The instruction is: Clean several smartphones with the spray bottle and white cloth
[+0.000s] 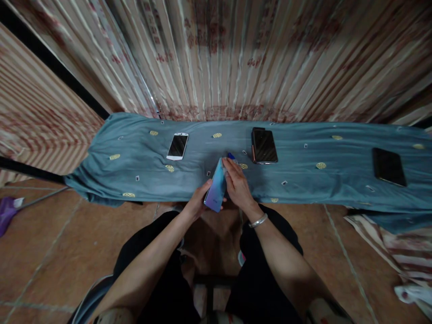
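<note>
My left hand (197, 201) grips the lower end of a phone with a blue-to-purple gradient back (216, 186), held tilted on edge above the front edge of a teal cloth (303, 180). My right hand (238, 184) presses against the phone's right side; a small blue item (231, 156) peeks out at its fingertips, too small to identify. A silver bangle (258, 221) sits on my right wrist.
On the cloth lie a white phone (177, 146) at the left, a stack of dark phones (263, 145) at the centre right and a black phone (389, 166) at the far right. Striped curtains (236, 58) hang behind. Tiled floor lies below, with a purple item (6, 211) at the left.
</note>
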{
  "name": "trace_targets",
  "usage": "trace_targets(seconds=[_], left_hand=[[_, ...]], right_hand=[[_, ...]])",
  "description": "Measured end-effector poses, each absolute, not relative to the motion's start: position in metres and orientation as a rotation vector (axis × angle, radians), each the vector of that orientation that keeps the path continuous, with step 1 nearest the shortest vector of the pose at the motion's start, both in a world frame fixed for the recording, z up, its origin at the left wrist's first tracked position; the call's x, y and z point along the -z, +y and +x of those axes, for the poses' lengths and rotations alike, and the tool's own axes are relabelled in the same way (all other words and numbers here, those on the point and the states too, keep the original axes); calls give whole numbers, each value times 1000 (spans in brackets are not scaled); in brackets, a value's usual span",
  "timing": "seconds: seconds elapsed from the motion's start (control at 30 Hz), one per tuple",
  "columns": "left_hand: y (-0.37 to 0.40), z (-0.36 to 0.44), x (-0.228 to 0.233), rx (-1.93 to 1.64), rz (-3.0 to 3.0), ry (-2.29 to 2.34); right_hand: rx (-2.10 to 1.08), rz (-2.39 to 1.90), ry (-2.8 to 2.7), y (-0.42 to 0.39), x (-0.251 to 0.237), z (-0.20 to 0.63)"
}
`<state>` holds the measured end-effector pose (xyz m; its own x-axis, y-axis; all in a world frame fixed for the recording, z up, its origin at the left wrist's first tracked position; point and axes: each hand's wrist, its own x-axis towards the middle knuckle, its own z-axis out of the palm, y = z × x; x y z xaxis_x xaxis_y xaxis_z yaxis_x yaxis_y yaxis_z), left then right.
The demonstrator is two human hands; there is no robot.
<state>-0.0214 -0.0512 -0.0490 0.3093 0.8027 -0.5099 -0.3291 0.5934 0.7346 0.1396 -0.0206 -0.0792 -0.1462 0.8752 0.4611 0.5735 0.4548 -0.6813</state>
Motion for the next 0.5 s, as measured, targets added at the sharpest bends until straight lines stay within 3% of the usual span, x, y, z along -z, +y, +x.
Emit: trace_targets(seconds=[0.5], left_hand=[[-42, -23, 49, -952, 415, 1012]], right_hand=[[-547, -1068, -1899, -37, 77, 124]])
